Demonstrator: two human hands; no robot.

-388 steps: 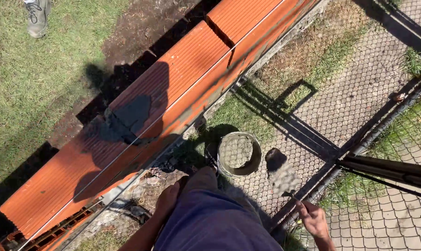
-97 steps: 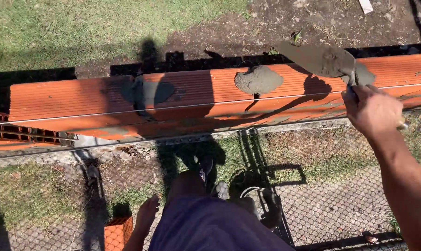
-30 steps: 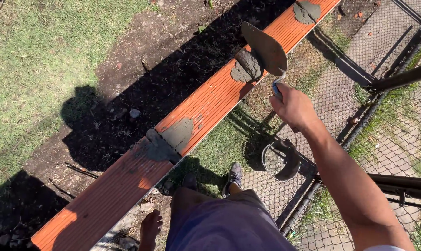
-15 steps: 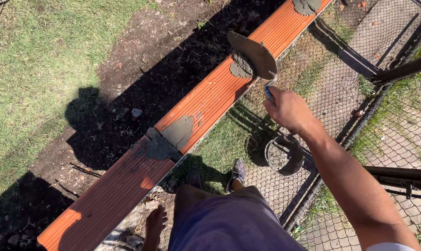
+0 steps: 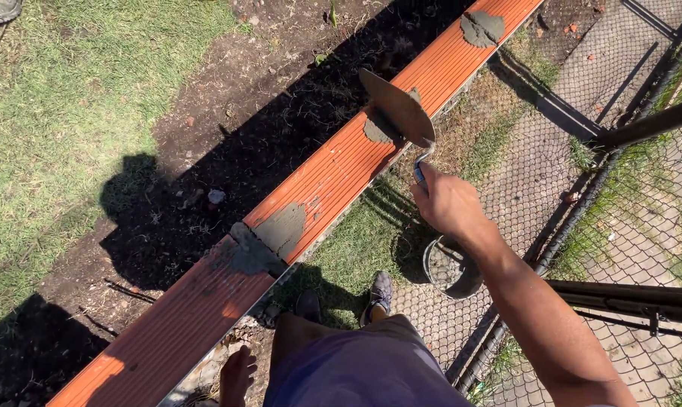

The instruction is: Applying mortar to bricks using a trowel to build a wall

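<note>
My right hand [image 5: 448, 202] grips the flat metal trowel [image 5: 396, 107] by its handle, fingers wrapped tight, tilting the blade over a grey mortar blob [image 5: 377, 130] on the long orange brick row [image 5: 311, 196], upper middle. My left hand [image 5: 237, 375] rests open at the bottom.

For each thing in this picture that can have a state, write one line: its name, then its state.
Right hand: closed around the trowel handle.
Left hand: hanging low, holding nothing visible.
Trowel: tilted, blade over a mortar dab.
Brick row: laid in line, top bare except for mortar patches.
Mortar patch: spread flat at a joint.
Far mortar dab: heaped, unspread.
Bucket: upright, on the ground.
</note>
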